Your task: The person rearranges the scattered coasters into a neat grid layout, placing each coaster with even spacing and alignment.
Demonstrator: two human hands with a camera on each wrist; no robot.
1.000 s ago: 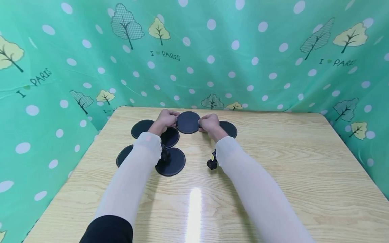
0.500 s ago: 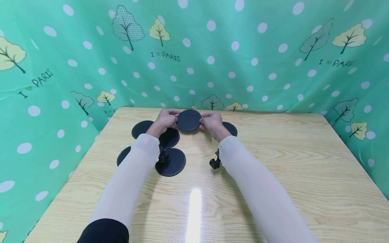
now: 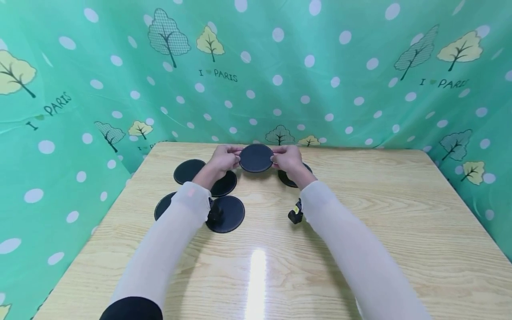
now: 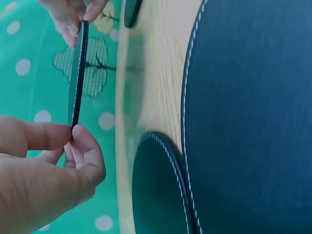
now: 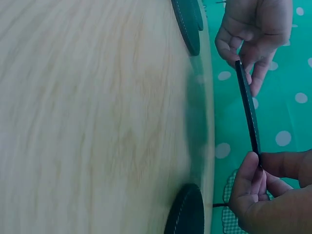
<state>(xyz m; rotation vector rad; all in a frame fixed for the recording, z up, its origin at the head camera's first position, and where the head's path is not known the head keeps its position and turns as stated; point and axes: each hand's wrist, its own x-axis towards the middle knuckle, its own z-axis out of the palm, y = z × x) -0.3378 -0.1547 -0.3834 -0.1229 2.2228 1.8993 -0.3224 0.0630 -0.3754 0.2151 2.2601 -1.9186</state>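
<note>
Between both hands a round black coaster (image 3: 256,158) with pale edge stitching is held up off the table near its back edge. My left hand (image 3: 225,159) pinches its left rim between thumb and fingers; my right hand (image 3: 289,158) pinches the right rim the same way. Seen edge-on in the left wrist view, the coaster (image 4: 78,78) spans the gap between the two sets of fingertips. In the right wrist view the coaster (image 5: 247,105) is clear of the wood, with its shadow on the table below.
Several more black coasters lie on the wooden table (image 3: 380,213): one (image 3: 226,214) by the left wrist, one (image 3: 189,171) at the back left, another (image 3: 288,179) partly under the right hand. A green dotted curtain (image 3: 256,66) hangs behind the table.
The coaster has risen off the table, and both hands have carried it a little to the right. The other coasters have stayed put.
</note>
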